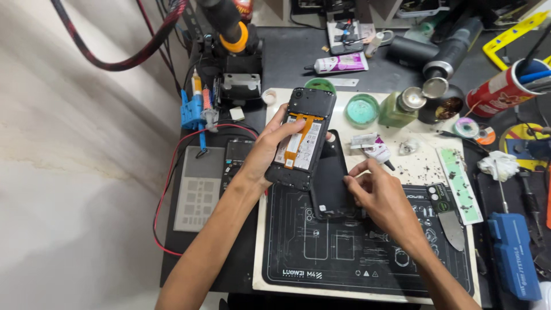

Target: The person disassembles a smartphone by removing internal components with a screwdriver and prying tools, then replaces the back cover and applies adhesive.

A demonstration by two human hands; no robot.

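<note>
My left hand (270, 150): I grip the opened phone (302, 138) by its lower end, thumb across its inside face, and hold it tilted up off the counter.
Opened phone: its back is off, so the battery and an orange ribbon strip show; its top end points away from me.
My right hand (381, 195): fingers bent, fingertips pressing the edge of the black back cover (331, 182); it grasps nothing that I can see.
Black back cover: lying flat on the work mat (344, 252), just right of my left hand and partly under the phone.
Work mat: dark, with white line drawings, under both my wrists.
Beyond my right hand: a small white tool (376, 150), a green round dish (362, 109) and a green bottle (400, 109).
Right of my right hand: a metal scraper (452, 221) and a blue box (515, 255).
Left of my left hand: a grey plate (199, 188) with a red cable (166, 189) around it.
</note>
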